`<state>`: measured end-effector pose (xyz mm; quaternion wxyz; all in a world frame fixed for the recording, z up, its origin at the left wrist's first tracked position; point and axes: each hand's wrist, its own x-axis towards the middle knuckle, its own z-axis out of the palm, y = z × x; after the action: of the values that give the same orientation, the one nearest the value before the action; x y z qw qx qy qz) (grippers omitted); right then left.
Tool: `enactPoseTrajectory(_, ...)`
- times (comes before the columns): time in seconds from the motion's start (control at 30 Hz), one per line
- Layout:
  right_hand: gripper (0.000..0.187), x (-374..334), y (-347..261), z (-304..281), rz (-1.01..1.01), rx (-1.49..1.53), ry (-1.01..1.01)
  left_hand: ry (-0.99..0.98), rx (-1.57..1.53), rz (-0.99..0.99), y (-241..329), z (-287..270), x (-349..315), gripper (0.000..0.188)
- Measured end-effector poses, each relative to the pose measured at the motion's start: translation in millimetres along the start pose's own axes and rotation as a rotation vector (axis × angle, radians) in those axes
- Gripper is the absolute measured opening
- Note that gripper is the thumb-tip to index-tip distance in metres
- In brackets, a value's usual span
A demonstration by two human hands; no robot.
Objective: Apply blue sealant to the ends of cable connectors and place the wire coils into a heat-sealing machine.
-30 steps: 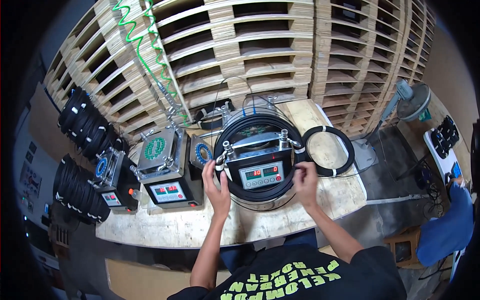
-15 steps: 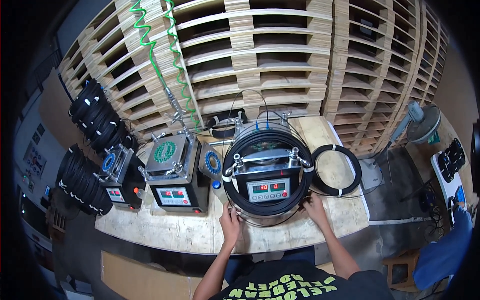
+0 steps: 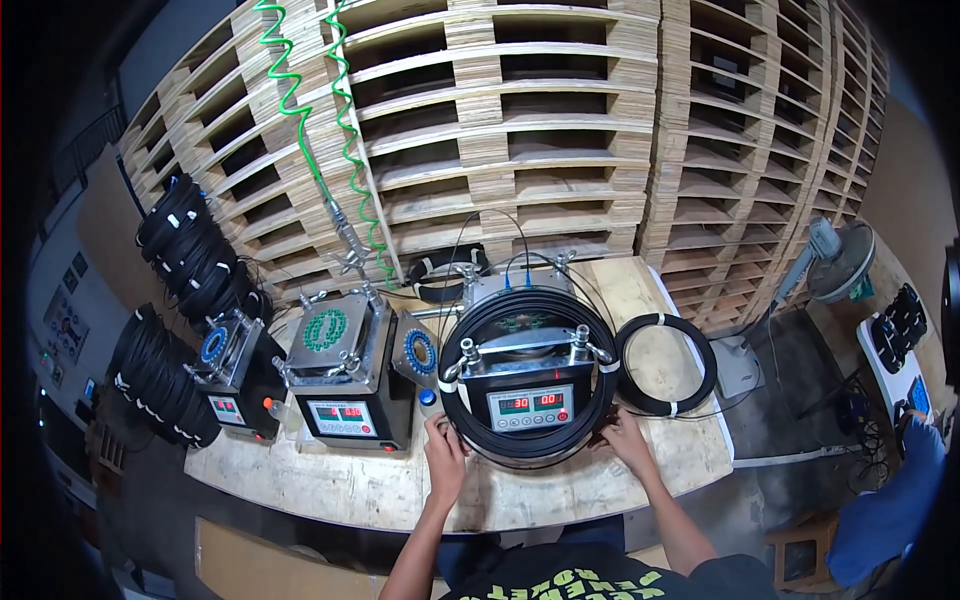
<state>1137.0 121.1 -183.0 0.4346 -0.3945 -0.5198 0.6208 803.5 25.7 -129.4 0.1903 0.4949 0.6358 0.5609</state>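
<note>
A thick coil of black cable (image 3: pixel 530 446) stands upright around the front of a metal-topped polishing machine (image 3: pixel 481 409) with a lit red and green display. Two thin leads with blue connectors (image 3: pixel 528 279) run from it to the machine's top. At the coil's lower left, my left hand (image 3: pixel 446 458) is closed on the cable, its fingertips partly hidden. My right hand (image 3: pixel 626 440) grips the lower right, fingers curled behind the coil. A bottle with a blue cap (image 3: pixel 428 398) stands just beyond my left hand.
To the left stand a second machine (image 3: pixel 345 385) and a smaller one (image 3: pixel 232 375). A round blue-ringed plate (image 3: pixel 419 351) leans between machines. Another cable coil (image 3: pixel 668 408) lies on the right. Pallets (image 3: pixel 560 148) rise behind; a fan (image 3: pixel 838 262) and a person's blue sleeve (image 3: pixel 893 505) are at far right.
The loose cable loop below the coil now sits closer against it. My hands remain at its lower sides. The whole view has shifted slightly, with the table lower in the picture.
</note>
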Motion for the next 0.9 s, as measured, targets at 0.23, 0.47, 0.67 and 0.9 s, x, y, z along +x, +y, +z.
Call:
enactPoseTrajectory(0.23, 0.045, 1, -20, 5, 0.011, 0.013, -0.01, 0.004, 0.119, 0.039, 17, -5, 3, 0.029)
enactPoseTrajectory(0.47, 0.062, 7, -28, 6, 0.0, -0.029, -0.031, -0.031, -0.145, -0.115, -8, -2, -12, 0.034)
enactPoseTrajectory(0.67, 0.082, 7, -27, 9, -0.062, 0.011, -0.016, 0.009, -0.116, -0.009, 0, -7, 12, 0.025)
enactPoseTrajectory(0.9, 0.083, 8, -34, 5, 0.005, -0.048, -0.062, -0.046, -0.115, -0.022, -10, -6, 6, 0.036)
